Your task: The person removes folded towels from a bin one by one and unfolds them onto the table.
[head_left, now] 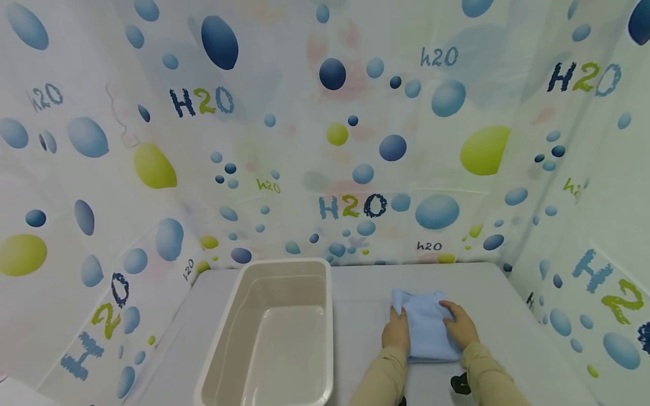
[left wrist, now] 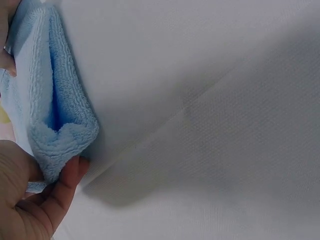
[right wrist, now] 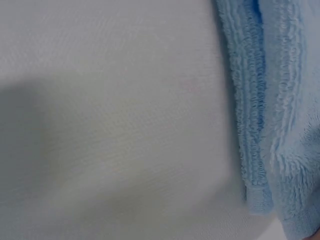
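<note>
A folded light blue terry towel (head_left: pixel 429 330) lies on the white-covered table, right of the basin. My left hand (head_left: pixel 396 332) holds its left edge near the far corner. In the left wrist view, the thumb and fingers of that left hand (left wrist: pixel 35 200) pinch the thick folded layers, and a gap shows between the layers. My right hand (head_left: pixel 462 326) grips the opposite edge of the towel, fingers toward the upper right corner. The right wrist view shows the stacked edges of the towel (right wrist: pixel 295 115), with most of the right hand out of frame.
A beige rectangular basin (head_left: pixel 329 338) stands left of the towel, with nothing in it. A dark object (head_left: pixel 460 384) shows under the right sleeve. White sheets (head_left: pixel 284 141) printed with bubbles and H2O lettering enclose the table (head_left: pixel 360 287) at the back and sides.
</note>
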Motion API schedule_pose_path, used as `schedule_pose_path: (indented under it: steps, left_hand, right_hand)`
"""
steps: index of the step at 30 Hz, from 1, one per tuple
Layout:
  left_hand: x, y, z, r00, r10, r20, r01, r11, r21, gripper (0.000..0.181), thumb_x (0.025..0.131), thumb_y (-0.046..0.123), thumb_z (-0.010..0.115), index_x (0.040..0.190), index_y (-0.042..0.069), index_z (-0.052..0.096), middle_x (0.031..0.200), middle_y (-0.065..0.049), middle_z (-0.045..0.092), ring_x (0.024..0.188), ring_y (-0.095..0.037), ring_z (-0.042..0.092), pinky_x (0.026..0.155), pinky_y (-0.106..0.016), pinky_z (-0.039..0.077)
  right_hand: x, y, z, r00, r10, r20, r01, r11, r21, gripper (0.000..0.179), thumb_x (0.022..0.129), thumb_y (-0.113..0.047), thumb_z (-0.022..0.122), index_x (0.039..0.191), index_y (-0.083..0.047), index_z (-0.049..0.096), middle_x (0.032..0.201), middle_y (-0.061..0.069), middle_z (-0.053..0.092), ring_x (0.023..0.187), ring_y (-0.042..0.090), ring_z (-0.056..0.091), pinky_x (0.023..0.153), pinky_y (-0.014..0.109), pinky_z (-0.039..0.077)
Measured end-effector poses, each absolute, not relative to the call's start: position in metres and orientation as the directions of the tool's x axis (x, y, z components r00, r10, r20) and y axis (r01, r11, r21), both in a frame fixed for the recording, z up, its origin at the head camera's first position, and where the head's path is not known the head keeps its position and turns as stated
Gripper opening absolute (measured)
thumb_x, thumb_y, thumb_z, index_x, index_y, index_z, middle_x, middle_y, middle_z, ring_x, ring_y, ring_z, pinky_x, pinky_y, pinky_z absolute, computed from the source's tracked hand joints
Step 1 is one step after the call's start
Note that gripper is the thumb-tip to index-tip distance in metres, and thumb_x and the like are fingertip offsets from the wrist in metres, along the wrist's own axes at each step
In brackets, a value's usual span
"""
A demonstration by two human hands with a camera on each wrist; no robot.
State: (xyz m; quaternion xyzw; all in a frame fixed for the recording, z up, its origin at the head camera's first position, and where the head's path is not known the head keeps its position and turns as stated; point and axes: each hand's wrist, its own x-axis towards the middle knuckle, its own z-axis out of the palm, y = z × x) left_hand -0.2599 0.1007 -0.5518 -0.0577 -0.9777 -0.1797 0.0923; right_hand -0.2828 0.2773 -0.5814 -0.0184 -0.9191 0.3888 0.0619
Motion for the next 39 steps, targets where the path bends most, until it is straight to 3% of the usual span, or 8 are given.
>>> schedule_pose_path:
  steps: [10, 13, 17, 22, 26, 29, 35, 39]
  left_hand:
    - [-0.26, 0.091, -0.553, -0.963, 0.093, 0.252, 0.175, 0.93, 0.324, 0.043, 0.084, 0.0, 0.056, 0.126, 0.011, 0.057, 0.126, -0.022, 0.054, 0.061, -0.026, 0.063, 0.051, -0.027, 0.05]
    - [-0.264, 0.088, -0.555, -0.966, 0.094, 0.239, 0.153, 0.959, 0.24, 0.046, 0.081, 0.001, 0.062, 0.126, 0.013, 0.058, 0.127, -0.019, 0.054, 0.062, -0.021, 0.062, 0.051, -0.023, 0.05]
    - [-0.268, 0.088, -0.557, -0.959, 0.141, 0.246, 0.164, 0.984, 0.074, 0.05, 0.078, 0.01, 0.071, 0.125, 0.017, 0.057, 0.128, -0.013, 0.051, 0.083, -0.017, 0.063, 0.062, -0.019, 0.051]
    - [-0.257, 0.094, -0.551, -0.859, 0.39, 0.332, 0.369, 0.921, -0.126, 0.043, 0.074, 0.03, 0.074, 0.114, 0.025, 0.06, 0.123, -0.005, 0.052, 0.095, -0.013, 0.057, 0.073, -0.022, 0.048]
    - [-0.238, 0.103, -0.555, -0.734, 0.567, 0.374, 0.527, 0.823, -0.214, 0.03, 0.076, 0.039, 0.07, 0.103, 0.033, 0.059, 0.119, 0.004, 0.05, 0.096, -0.009, 0.051, 0.073, -0.021, 0.041]
    - [-0.227, 0.107, -0.562, -0.676, 0.629, 0.383, 0.569, 0.776, -0.271, 0.03, 0.077, 0.045, 0.068, 0.104, 0.04, 0.057, 0.119, 0.007, 0.047, 0.097, -0.007, 0.048, 0.074, -0.019, 0.039]
    - [-0.219, 0.103, -0.573, -0.679, 0.675, 0.288, 0.568, 0.732, -0.377, 0.041, 0.082, 0.052, 0.059, 0.12, 0.058, 0.045, 0.127, 0.011, 0.041, 0.105, -0.007, 0.044, 0.083, -0.02, 0.037]
    - [-0.217, 0.098, -0.575, -0.68, 0.697, 0.227, 0.588, 0.703, -0.4, 0.044, 0.084, 0.055, 0.054, 0.125, 0.063, 0.039, 0.133, 0.013, 0.041, 0.112, -0.008, 0.044, 0.089, -0.022, 0.037]
  right_hand:
    - [-0.278, 0.271, -0.58, -0.992, 0.084, 0.093, 0.001, 0.744, -0.668, 0.039, 0.087, 0.001, 0.048, 0.126, 0.002, 0.054, 0.127, 0.033, 0.046, 0.12, 0.051, 0.042, 0.099, 0.061, 0.034]
    - [-0.281, 0.27, -0.579, -0.994, 0.079, 0.071, 0.011, 0.742, -0.671, 0.037, 0.086, 0.001, 0.048, 0.121, 0.002, 0.057, 0.122, 0.035, 0.048, 0.116, 0.052, 0.044, 0.098, 0.061, 0.035]
    - [-0.284, 0.272, -0.572, -0.998, 0.052, -0.022, 0.052, 0.697, -0.715, 0.037, 0.087, -0.004, 0.048, 0.123, 0.003, 0.056, 0.13, 0.037, 0.045, 0.123, 0.053, 0.039, 0.102, 0.061, 0.032]
    - [-0.281, 0.286, -0.567, -0.987, 0.014, -0.158, 0.136, 0.588, -0.797, 0.043, 0.092, -0.012, 0.047, 0.132, 0.003, 0.046, 0.143, 0.034, 0.03, 0.133, 0.052, 0.023, 0.107, 0.061, 0.022]
    - [-0.277, 0.298, -0.572, -0.975, 0.032, -0.219, 0.207, 0.48, -0.852, 0.047, 0.092, -0.012, 0.046, 0.136, 0.004, 0.039, 0.146, 0.033, 0.024, 0.133, 0.051, 0.023, 0.107, 0.06, 0.023]
    - [-0.275, 0.302, -0.577, -0.972, 0.05, -0.229, 0.228, 0.427, -0.875, 0.048, 0.093, -0.012, 0.045, 0.138, 0.003, 0.037, 0.147, 0.032, 0.022, 0.133, 0.05, 0.023, 0.106, 0.057, 0.025]
    - [-0.273, 0.298, -0.579, -0.97, 0.039, -0.238, 0.236, 0.369, -0.899, 0.053, 0.096, -0.019, 0.045, 0.143, -0.001, 0.027, 0.149, 0.032, 0.016, 0.135, 0.051, 0.017, 0.108, 0.061, 0.02]
    - [-0.271, 0.299, -0.582, -0.957, 0.039, -0.286, 0.282, 0.329, -0.901, 0.057, 0.097, -0.024, 0.044, 0.146, -0.005, 0.021, 0.151, 0.031, 0.01, 0.136, 0.05, 0.013, 0.109, 0.063, 0.016]
